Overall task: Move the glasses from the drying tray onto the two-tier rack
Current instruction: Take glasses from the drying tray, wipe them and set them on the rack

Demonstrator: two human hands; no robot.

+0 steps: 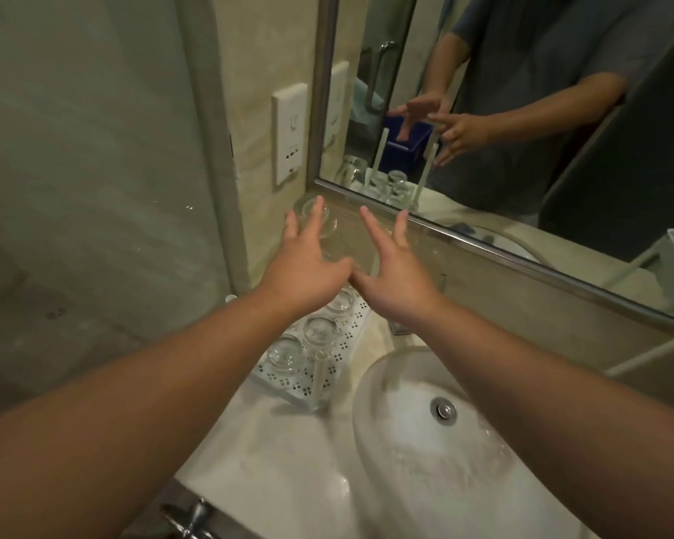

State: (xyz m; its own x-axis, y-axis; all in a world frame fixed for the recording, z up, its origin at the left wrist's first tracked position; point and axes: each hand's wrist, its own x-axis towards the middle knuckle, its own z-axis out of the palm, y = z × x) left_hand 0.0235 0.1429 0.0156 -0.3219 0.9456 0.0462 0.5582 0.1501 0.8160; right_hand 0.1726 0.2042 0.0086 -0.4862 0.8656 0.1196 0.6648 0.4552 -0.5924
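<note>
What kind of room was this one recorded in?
Most likely a bathroom, perhaps a hotel's: a round basin set in a stone counter, a framed wall mirror above, and a glass partition alongside.

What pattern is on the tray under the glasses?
White tray dotted with clusters of small dark holes, seen in the head view.

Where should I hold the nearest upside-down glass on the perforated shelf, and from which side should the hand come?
Grip the nearest glass around its side wall, just below the upturned base, coming from above. It stands mouth down on the perforated shelf, so the rim offers no hold. A white post stands close on its right, so place fingers front and back. Both hands, left hand and right hand, are open.
</note>
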